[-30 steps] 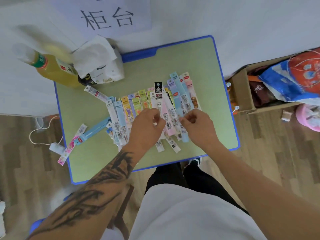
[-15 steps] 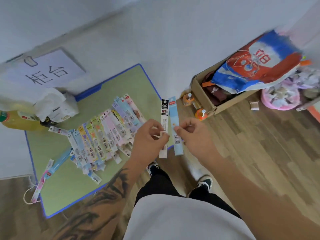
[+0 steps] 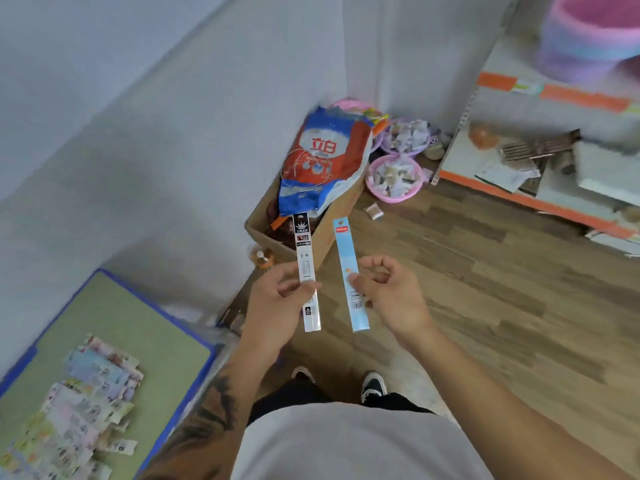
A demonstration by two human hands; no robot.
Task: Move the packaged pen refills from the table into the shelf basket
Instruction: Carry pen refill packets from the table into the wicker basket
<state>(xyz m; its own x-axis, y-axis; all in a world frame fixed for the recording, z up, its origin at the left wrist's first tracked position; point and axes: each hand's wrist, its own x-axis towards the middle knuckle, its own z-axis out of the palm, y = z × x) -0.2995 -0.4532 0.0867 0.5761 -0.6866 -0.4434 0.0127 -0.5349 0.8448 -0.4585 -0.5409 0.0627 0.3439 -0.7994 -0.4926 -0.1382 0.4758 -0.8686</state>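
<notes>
My left hand (image 3: 277,303) pinches a black-and-white refill pack (image 3: 304,258) upright over the floor. My right hand (image 3: 391,292) pinches a light blue refill pack (image 3: 346,251) beside it, a little to the right. Many more refill packs (image 3: 83,403) lie fanned out on the green table (image 3: 114,317) at the lower left. A purple-pink basket (image 3: 588,39) sits blurred on the shelf (image 3: 554,91) at the top right.
A cardboard box (image 3: 322,237) with a red-and-blue bag (image 3: 322,157) stands against the wall ahead. Two pink bowls of small items (image 3: 394,178) lie on the floor beside it. The shelf's lower board (image 3: 519,188) carries papers and boxes. My shoes (image 3: 374,382) stand on wood flooring.
Both hands lifted one pack each from the table pile. The view swung right, away from the table toward the shelf, with the packs carried along.
</notes>
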